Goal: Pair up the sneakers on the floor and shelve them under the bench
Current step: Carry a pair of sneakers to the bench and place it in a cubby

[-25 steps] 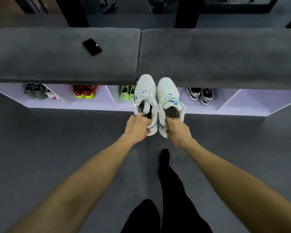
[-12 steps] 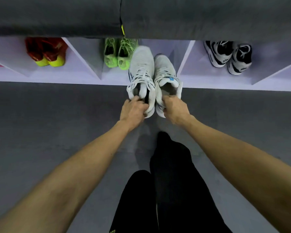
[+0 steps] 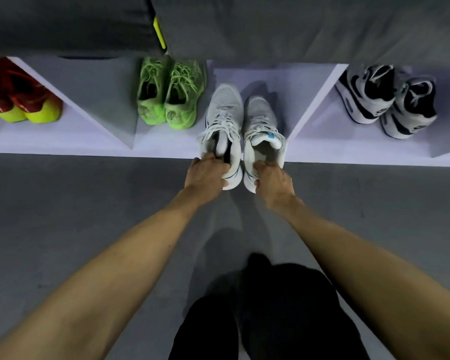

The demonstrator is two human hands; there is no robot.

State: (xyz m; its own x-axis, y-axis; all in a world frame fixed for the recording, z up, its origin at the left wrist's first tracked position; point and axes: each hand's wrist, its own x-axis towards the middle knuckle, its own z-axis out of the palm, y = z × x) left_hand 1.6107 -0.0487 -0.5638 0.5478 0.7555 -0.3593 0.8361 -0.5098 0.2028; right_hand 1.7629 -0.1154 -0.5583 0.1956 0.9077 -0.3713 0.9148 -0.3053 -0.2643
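Note:
Two white sneakers sit side by side, toes pointing into the white shelf (image 3: 89, 144) under the grey bench (image 3: 270, 24). My left hand (image 3: 205, 172) grips the heel of the left white sneaker (image 3: 222, 118). My right hand (image 3: 273, 180) grips the heel of the right white sneaker (image 3: 261, 120), which has a blue tag on its tongue. The heels of both overhang the shelf's front edge. They share a compartment with the green pair (image 3: 170, 94), to its right.
A red and yellow pair (image 3: 24, 100) stands in the left compartment, a black and white pair (image 3: 385, 100) in the right one. Slanted white dividers separate the compartments. Grey floor (image 3: 76, 216) lies in front; my dark-trousered legs (image 3: 270, 313) are below.
Both hands have pushed the white sneakers forward into the shelf beside the green pair. My head has come lower and closer, so the bench top and phone have left the view.

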